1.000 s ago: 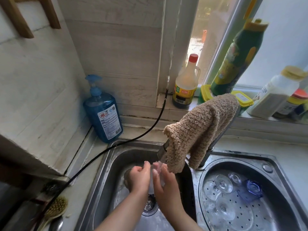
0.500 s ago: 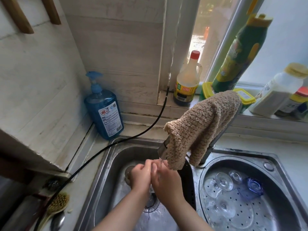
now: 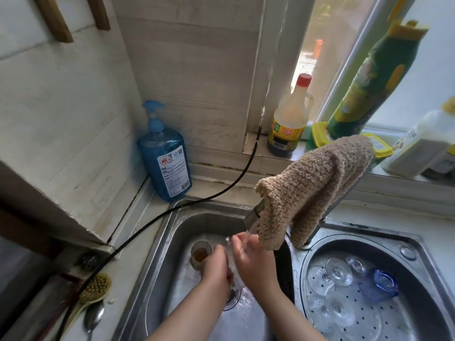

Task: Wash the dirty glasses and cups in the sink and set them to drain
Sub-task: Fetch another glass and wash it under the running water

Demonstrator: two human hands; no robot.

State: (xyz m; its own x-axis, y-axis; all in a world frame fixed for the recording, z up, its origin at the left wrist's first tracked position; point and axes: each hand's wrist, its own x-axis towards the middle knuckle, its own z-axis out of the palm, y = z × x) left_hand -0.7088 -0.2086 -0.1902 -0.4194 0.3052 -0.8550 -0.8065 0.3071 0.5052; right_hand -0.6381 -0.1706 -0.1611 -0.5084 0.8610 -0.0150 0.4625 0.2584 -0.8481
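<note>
Fingers [image 3: 240, 242] of the right hand [image 3: 253, 262] curl around a clear glass [image 3: 234, 267] at lower centre of the frame, and the left hand [image 3: 216, 264] grips the same glass from the opposite side; how wide each finger is spread cannot be told, because running water blurs the contact area. This glass is transparent, colourless and wet, held directly beneath the faucet spout [image 3: 254, 215] above the left sink basin [image 3: 172, 242]. Its outline is largely hidden by both hands and the water stream. Just left of the left hand, a small glass cup [image 3: 200, 253] stands upright on the basin floor, holding brown liquid. A tan cloth [image 3: 312, 185] is draped over the faucet, right of centre. In the lower right of the frame, the right basin's perforated drain tray [image 3: 369, 318] carries several clear stemmed glasses [image 3: 338, 271] lying on their sides and a blue glass cup [image 3: 385, 284]. A blue soap dispenser [image 3: 165, 158] stands at centre left, against the wall corner.
</note>
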